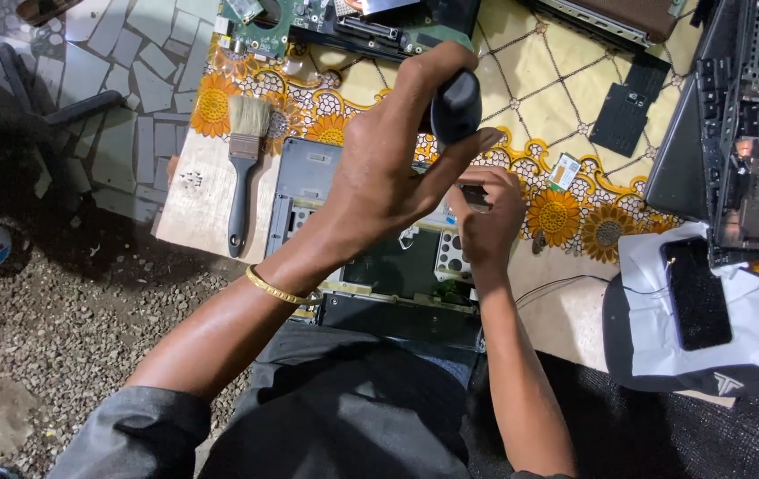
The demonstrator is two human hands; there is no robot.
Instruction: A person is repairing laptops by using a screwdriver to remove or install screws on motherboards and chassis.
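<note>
Head view, looking straight down at a person seated at a low table [206,208] covered by a yellow cloth [521,98] with orange flower borders.

The left hand [379,173] is raised above the work, its fingers wrapped fully closed around the thick black handle of a screwdriver [456,108]. The handle stands upright with its top toward the camera, which suggests the tool points straight down into the work; the tip itself is hidden behind the hand. A gold bangle [277,288] sits on that wrist.

The right hand [486,217] is lower, just beside the left, with fingers curled in and pinched closed on a small dark part [475,197], seemingly steadying it where the tool meets it. What exactly the part is cannot be told.

Under both hands lies an opened laptop base [370,257], grey frame outside, dark board inside. Its near edge overhangs the table toward the person's lap, keeping it close within reach.

Left of the laptop a paintbrush [242,168] with pale bristles and a black handle lies flat on bare wood, near at hand. A green circuit board [264,27] rests at the top edge. To the right sit a small black panel [632,102], more dismantled laptop shells [743,133], and a phone [697,293] lying on white paper atop a dark cap [707,372].
</note>
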